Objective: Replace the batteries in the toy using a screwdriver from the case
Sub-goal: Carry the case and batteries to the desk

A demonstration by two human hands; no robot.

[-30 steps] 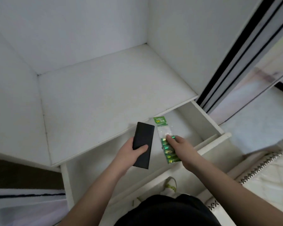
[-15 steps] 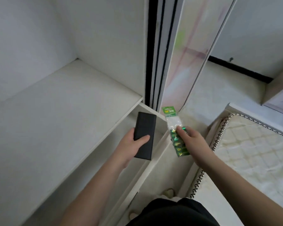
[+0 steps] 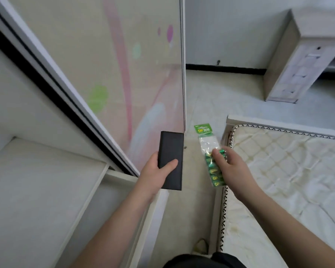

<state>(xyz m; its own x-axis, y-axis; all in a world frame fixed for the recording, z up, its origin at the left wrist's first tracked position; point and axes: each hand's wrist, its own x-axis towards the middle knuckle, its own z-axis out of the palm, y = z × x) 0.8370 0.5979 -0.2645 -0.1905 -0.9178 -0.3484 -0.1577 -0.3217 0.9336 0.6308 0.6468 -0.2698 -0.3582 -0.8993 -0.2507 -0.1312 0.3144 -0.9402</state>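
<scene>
Right, head view only. Your left hand (image 3: 156, 172) grips the black case (image 3: 170, 160) at about 6 o'clock of centre: thumb laid across its front face, fingers hidden behind it. Case stands long-side up, tilted slightly, closed as far as you can tell.

Your right hand (image 3: 229, 167) pinches the battery pack (image 3: 211, 154), just at 3 o'clock of the case, the two not touching. Your fingertips (image 3: 216, 153) sit on the pack's middle, over the green cells; the green header card points toward 12 o'clock, the lower cells hang below your fingers. Pack is a clear strip; you can't count the cells, some are hidden by the hand.

Both things are held up in the air, above the floor (image 3: 207, 97) gap between wardrobe and bed. Toy and screwdriver are out of frame.

At 9 to 11 o'clock you have the sliding wardrobe door (image 3: 114, 74), pale with pink and green blotches, black track along its left edge. At 7 to 8 o'clock sits a white shelf (image 3: 37, 190), with an open drawer (image 3: 124, 190) beside it under your left forearm. At 3 to 5 o'clock lies the bare quilted mattress (image 3: 288, 180). At 1 o'clock a pale cabinet (image 3: 290, 64) stands against the wall. One shoe (image 3: 200, 246) shows at 6 o'clock.
</scene>
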